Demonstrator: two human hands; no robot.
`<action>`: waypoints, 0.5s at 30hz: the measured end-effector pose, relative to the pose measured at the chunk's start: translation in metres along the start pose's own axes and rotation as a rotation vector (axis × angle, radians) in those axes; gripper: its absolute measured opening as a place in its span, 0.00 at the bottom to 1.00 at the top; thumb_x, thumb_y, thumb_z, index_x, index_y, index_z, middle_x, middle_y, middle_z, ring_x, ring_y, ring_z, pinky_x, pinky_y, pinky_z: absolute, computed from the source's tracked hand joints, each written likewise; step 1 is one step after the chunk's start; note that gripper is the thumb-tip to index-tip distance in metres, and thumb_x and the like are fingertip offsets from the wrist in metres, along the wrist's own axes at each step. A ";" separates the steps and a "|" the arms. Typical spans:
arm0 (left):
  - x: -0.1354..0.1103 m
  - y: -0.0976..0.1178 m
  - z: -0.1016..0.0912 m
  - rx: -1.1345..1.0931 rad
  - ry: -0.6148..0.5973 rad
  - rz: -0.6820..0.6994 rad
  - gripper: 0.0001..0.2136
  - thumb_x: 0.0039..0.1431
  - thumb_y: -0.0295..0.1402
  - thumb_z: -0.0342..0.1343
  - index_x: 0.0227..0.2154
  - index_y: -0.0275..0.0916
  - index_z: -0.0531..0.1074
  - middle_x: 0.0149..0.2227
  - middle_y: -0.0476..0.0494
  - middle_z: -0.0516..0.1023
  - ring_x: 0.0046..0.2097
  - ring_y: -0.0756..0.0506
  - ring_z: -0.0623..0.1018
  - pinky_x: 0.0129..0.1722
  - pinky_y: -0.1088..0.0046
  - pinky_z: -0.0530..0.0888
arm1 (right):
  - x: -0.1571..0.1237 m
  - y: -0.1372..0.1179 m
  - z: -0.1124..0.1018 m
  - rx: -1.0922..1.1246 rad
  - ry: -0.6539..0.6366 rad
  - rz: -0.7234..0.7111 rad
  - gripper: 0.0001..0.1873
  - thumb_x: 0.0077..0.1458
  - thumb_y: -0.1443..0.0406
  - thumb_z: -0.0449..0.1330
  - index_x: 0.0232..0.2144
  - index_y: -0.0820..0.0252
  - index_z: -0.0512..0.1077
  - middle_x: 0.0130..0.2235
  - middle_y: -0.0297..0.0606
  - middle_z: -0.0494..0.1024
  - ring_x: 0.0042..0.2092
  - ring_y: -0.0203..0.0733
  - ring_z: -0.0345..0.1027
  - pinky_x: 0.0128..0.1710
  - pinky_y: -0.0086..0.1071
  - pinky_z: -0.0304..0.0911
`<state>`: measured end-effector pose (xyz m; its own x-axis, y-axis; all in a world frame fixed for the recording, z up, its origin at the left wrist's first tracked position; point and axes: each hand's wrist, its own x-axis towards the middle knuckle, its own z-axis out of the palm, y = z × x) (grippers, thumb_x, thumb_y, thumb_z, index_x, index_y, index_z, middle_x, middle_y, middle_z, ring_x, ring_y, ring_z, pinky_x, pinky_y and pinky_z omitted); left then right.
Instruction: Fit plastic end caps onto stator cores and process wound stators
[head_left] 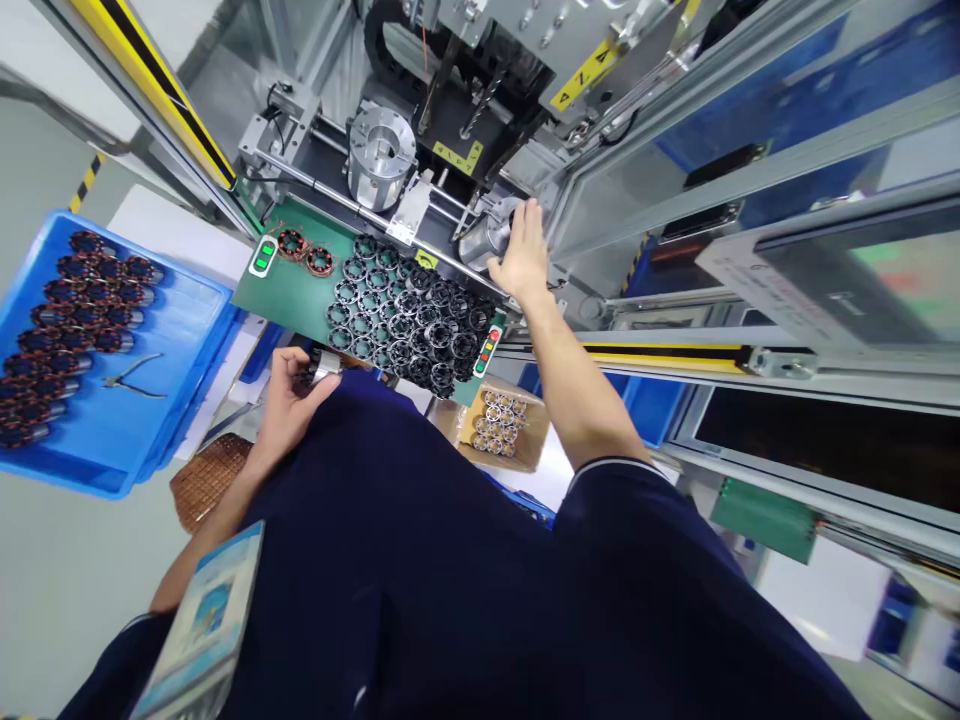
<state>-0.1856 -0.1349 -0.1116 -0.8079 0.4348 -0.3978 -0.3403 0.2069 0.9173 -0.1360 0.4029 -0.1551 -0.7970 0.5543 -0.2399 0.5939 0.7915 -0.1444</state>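
Shirt (420, 580) faces green bench (296, 290); right hand (521, 255) touches machine (480, 238).

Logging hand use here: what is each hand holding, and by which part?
The left hand pinches a small silver-and-dark part by its sides, between thumb and fingers. The right hand lies on the machine's silver cylinder; a grip cannot be told.

Right hand (523, 255) masks the fixture (480, 238); part (324, 366) in left hand (289, 400) mostly hidden by fingers (298, 373); tray (180, 300) cropped at left edge.
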 end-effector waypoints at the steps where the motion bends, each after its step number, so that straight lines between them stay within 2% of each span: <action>1: 0.002 0.003 0.004 -0.041 0.011 -0.002 0.37 0.57 0.51 0.89 0.56 0.50 0.69 0.48 0.52 0.86 0.46 0.44 0.87 0.51 0.67 0.81 | -0.005 -0.003 0.006 -0.003 -0.004 0.002 0.58 0.80 0.53 0.61 0.96 0.74 0.43 0.99 0.61 0.37 1.00 0.73 0.32 0.97 0.79 0.43; 4: 0.010 0.023 0.016 -0.111 -0.022 -0.002 0.43 0.44 0.44 0.95 0.57 0.49 0.73 0.47 0.52 0.87 0.47 0.45 0.87 0.50 0.70 0.80 | -0.007 0.000 0.017 0.027 0.014 -0.018 0.58 0.87 0.48 0.58 0.95 0.79 0.40 0.98 0.66 0.35 0.99 0.76 0.30 0.95 0.82 0.39; 6: 0.015 0.041 0.023 -0.146 -0.119 0.015 0.42 0.41 0.44 0.97 0.55 0.46 0.78 0.47 0.49 0.88 0.49 0.44 0.87 0.52 0.70 0.81 | -0.001 0.007 0.018 0.073 0.021 -0.031 0.61 0.86 0.43 0.59 0.94 0.82 0.41 0.98 0.68 0.34 0.99 0.77 0.31 0.94 0.83 0.37; 8: 0.017 0.063 0.032 -0.222 -0.234 0.038 0.40 0.42 0.47 0.98 0.53 0.45 0.83 0.48 0.47 0.89 0.48 0.44 0.87 0.53 0.69 0.84 | 0.000 0.006 0.012 0.165 0.019 -0.048 0.67 0.81 0.36 0.63 0.95 0.77 0.46 0.98 0.63 0.37 0.98 0.80 0.32 0.95 0.84 0.35; 9: 0.017 0.074 0.036 -0.266 -0.284 0.051 0.39 0.43 0.49 0.98 0.54 0.44 0.85 0.49 0.46 0.90 0.49 0.43 0.88 0.54 0.68 0.85 | -0.005 0.000 0.007 0.229 0.031 -0.066 0.69 0.77 0.31 0.65 0.96 0.69 0.48 0.99 0.55 0.39 0.98 0.79 0.34 0.96 0.82 0.34; 10: 0.016 0.086 0.039 -0.305 -0.326 0.059 0.39 0.44 0.51 0.98 0.55 0.44 0.86 0.51 0.45 0.91 0.49 0.42 0.89 0.56 0.66 0.86 | -0.014 -0.010 -0.001 0.306 0.052 -0.095 0.70 0.73 0.26 0.65 0.97 0.56 0.51 0.99 0.44 0.43 0.98 0.76 0.36 0.98 0.77 0.35; 11: 0.015 0.097 0.043 -0.331 -0.362 0.057 0.39 0.46 0.53 0.98 0.56 0.44 0.88 0.52 0.44 0.92 0.51 0.41 0.90 0.57 0.65 0.88 | -0.028 -0.025 -0.010 0.401 0.081 -0.140 0.68 0.70 0.22 0.64 0.96 0.42 0.53 0.99 0.32 0.48 0.98 0.72 0.40 0.99 0.71 0.38; 12: 0.013 0.107 0.046 -0.346 -0.394 0.046 0.39 0.48 0.55 0.97 0.57 0.44 0.89 0.54 0.42 0.93 0.52 0.40 0.91 0.58 0.63 0.88 | -0.047 -0.044 -0.021 0.500 0.105 -0.195 0.62 0.68 0.19 0.62 0.94 0.23 0.56 0.97 0.18 0.55 0.97 0.66 0.46 0.99 0.62 0.45; 13: 0.012 0.116 0.049 -0.354 -0.421 0.027 0.38 0.51 0.57 0.96 0.58 0.44 0.90 0.55 0.42 0.93 0.54 0.38 0.92 0.58 0.62 0.89 | -0.069 -0.064 -0.032 0.633 0.103 -0.268 0.58 0.69 0.18 0.60 0.92 0.16 0.58 0.95 0.14 0.62 0.95 0.63 0.55 0.98 0.59 0.54; 15: 0.011 0.130 0.054 -0.361 -0.459 -0.006 0.38 0.55 0.62 0.93 0.60 0.45 0.91 0.55 0.41 0.94 0.56 0.35 0.93 0.59 0.60 0.91 | -0.119 -0.105 -0.057 0.959 0.086 -0.449 0.49 0.73 0.21 0.61 0.89 0.15 0.68 0.87 0.22 0.79 0.89 0.68 0.71 0.93 0.67 0.66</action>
<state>-0.2125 -0.0557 0.0027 -0.5419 0.7864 -0.2965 -0.5512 -0.0663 0.8317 -0.1098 0.2679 -0.0569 -0.9474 0.3079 0.0868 0.0517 0.4151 -0.9083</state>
